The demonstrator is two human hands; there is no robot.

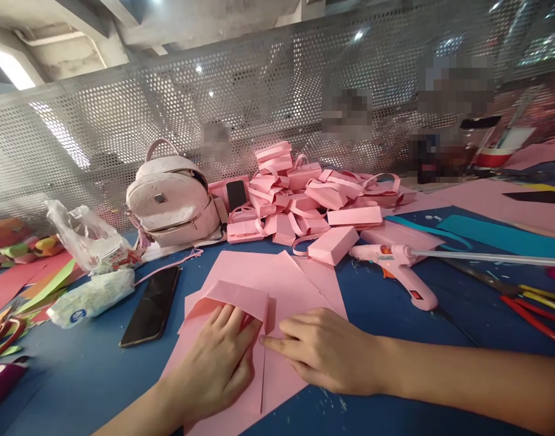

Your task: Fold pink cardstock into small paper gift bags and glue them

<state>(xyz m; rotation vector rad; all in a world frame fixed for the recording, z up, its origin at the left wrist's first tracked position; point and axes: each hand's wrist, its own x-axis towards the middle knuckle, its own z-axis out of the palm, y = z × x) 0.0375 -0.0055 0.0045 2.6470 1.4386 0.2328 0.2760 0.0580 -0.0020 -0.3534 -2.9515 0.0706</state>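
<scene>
A folded pink paper box (241, 295) lies in front of me with its near end standing up like a pocket. My left hand (220, 357) reaches into it, fingers stretched out and their tips hidden beneath the raised flap. My right hand (325, 351) is beside the box's right side, with the index finger extended to its creased edge and the other fingers loosely bent. Flat pink paper sheets (316, 287) are spread beneath both hands.
Behind the sheets rises a heap of pink paper boxes (295, 200). A glue gun (398, 263) and scissors (527, 303) lie to the right. On the left are a black phone (152, 309), a tissue pack (93, 300), a plastic bag (89, 236) and a pale backpack (171, 203).
</scene>
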